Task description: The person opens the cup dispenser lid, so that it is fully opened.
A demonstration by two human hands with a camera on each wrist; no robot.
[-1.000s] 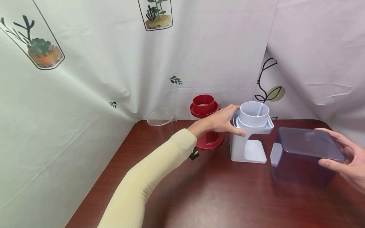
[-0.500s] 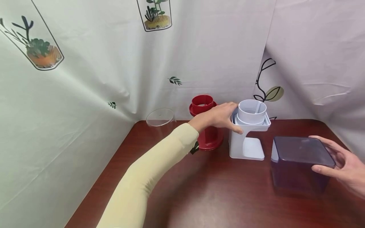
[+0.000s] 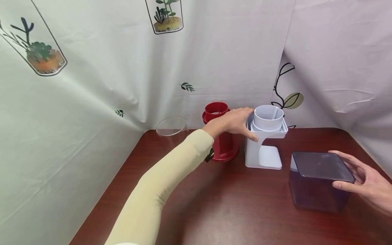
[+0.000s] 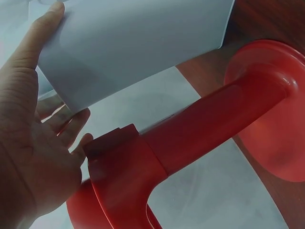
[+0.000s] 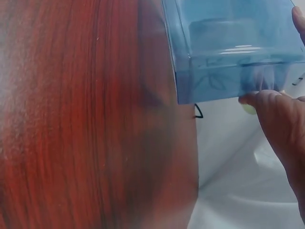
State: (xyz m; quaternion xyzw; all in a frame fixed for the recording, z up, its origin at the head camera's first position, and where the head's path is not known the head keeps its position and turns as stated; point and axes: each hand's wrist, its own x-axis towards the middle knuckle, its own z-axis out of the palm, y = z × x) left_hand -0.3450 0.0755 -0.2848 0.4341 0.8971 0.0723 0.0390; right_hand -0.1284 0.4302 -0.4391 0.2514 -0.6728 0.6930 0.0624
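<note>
My left hand [image 3: 235, 121] grips the upper left side of a white stand [image 3: 252, 149], thumb in front and fingers behind. A white round collar [image 3: 268, 117] sits in the stand's square top. At the right, my right hand [image 3: 367, 178] holds a translucent purple-grey square container [image 3: 320, 165] by its upper end, thumb on the near side. In the right wrist view the container [image 5: 214, 81] looks bluish. Just behind my left wrist stands a red stand [image 3: 225, 146] with a round top; in the left wrist view this red stand [image 4: 200, 124] is beside my palm.
A clear round-rimmed vessel [image 3: 171, 126] stands at the back left. Below my left sleeve [image 3: 162, 190], partly hidden, is a small black item [image 3: 209, 155]. A patterned white cloth [image 3: 229, 51] hangs behind the brown table [image 3: 245, 211].
The container in my right hand has come lower and nearer, slightly to the left. The white stand has shifted a little back and left with my left hand on it.
</note>
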